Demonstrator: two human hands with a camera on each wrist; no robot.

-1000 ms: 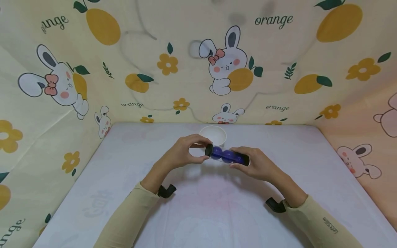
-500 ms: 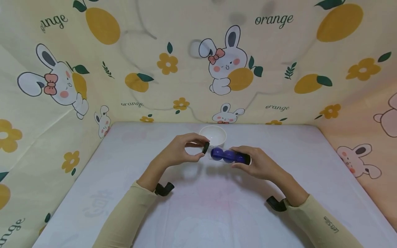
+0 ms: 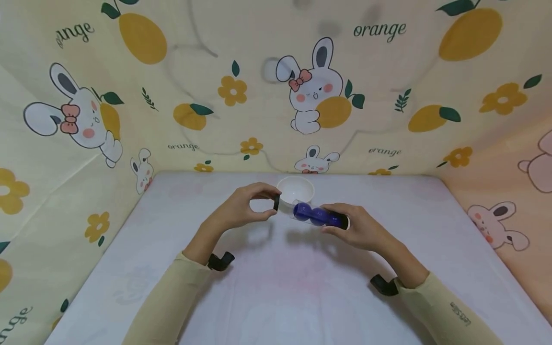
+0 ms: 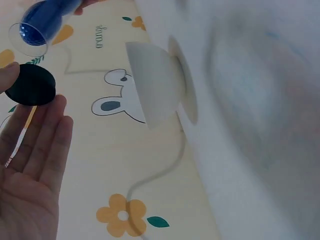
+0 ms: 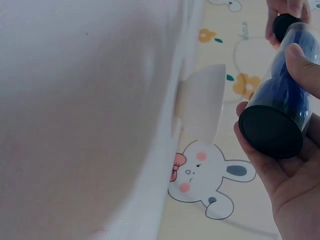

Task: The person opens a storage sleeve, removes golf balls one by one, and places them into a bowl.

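My left hand [image 3: 241, 207] pinches a round black cap [image 3: 276, 202] between thumb and fingertips, a short gap away from the tube's uncapped end. A clear plastic tube [image 4: 31, 47] with blue balls [image 3: 303, 211] inside lies tilted in my right hand [image 3: 360, 227], which grips it near its other end. That end bears a second black cap [image 5: 272, 131], plain to see in the right wrist view. The left wrist view shows the tube's open rim facing the loose cap. Both hands are held above the table.
A white bowl [image 3: 297, 188] stands on the white-covered table [image 3: 276, 297] just behind the tube, near the back edge. A printed cloth wall [image 3: 258, 52] with rabbits and oranges rises behind and at both sides.
My left hand has pulled the black cap off the tube's left end and moved left with it. My right hand has stayed nearly still, gripping the tube.
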